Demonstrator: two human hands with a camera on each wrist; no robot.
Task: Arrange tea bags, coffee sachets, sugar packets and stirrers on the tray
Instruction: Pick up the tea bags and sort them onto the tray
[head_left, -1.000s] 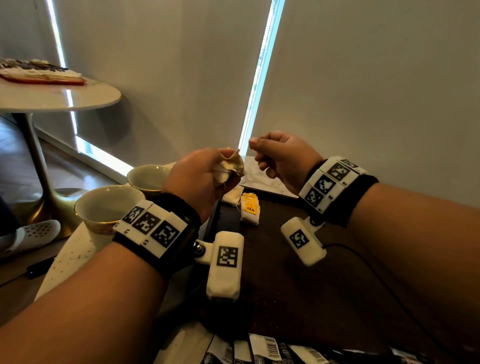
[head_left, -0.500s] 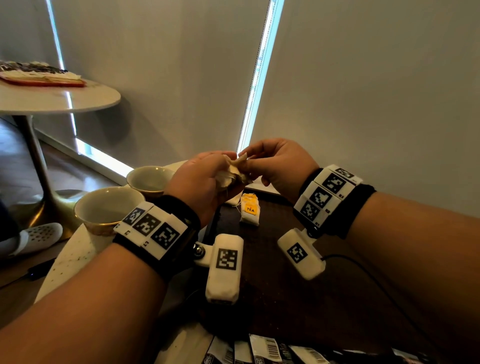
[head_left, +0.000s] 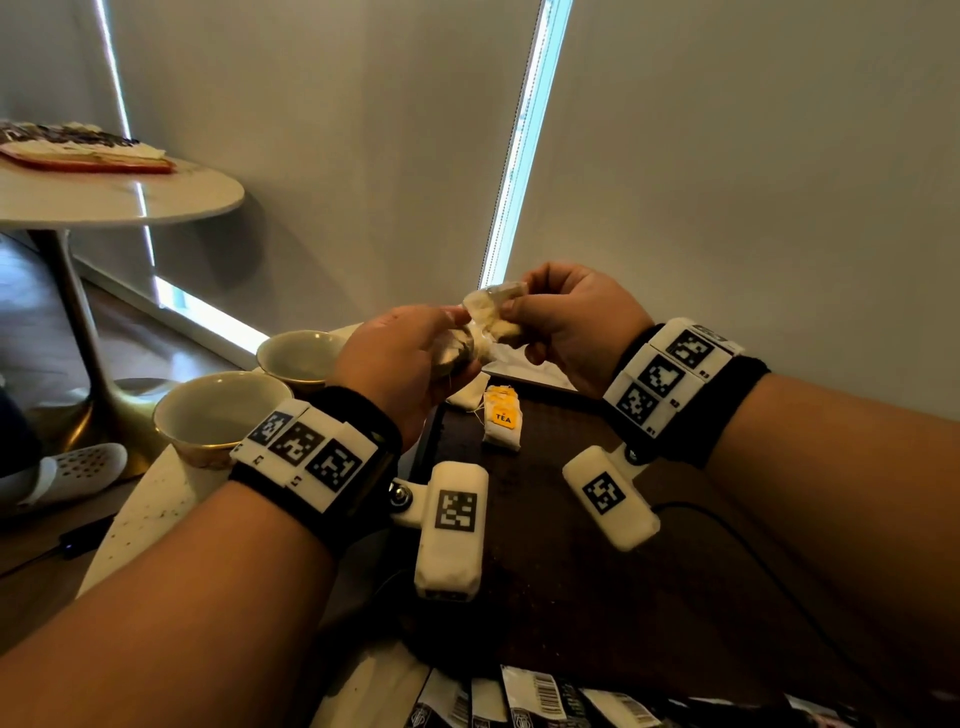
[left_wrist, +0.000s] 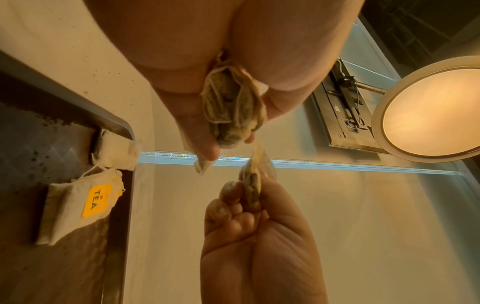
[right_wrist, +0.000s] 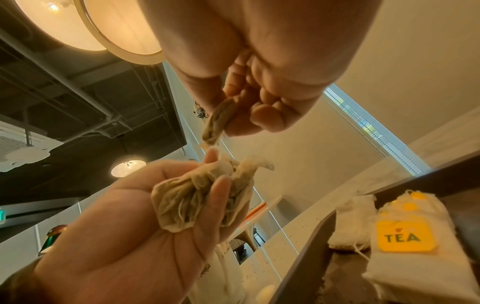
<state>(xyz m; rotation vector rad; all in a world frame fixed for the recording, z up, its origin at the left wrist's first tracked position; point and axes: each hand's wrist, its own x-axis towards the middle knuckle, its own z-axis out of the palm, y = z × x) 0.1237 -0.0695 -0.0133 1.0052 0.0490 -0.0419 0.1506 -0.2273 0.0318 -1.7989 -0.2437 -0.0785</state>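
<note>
Above the far left corner of the dark brown tray (head_left: 545, 571), my left hand (head_left: 457, 358) grips a crumpled bunch of tea bags (head_left: 460, 349) (right_wrist: 197, 195). My right hand (head_left: 511, 312) pinches a single tea bag (head_left: 496, 304) (left_wrist: 252, 191) between thumb and fingers, just right of the bunch and close to it. On the tray below lies a flat tea bag with a yellow TEA tag (head_left: 501, 422) (left_wrist: 78, 207). Another plain tea bag (head_left: 465, 397) (left_wrist: 116, 150) lies at the tray's corner.
Two empty cups (head_left: 218, 410) (head_left: 301, 353) stand on the white counter left of the tray. Several black and white sachets (head_left: 540, 701) lie at the near edge. A cable (head_left: 727, 545) crosses the tray's right side. A round side table (head_left: 104, 192) stands far left.
My right hand came over to my left hand, pinched one tea bag from the bunch and drew it up and to the right. My left hand rose slightly with the bunch.
</note>
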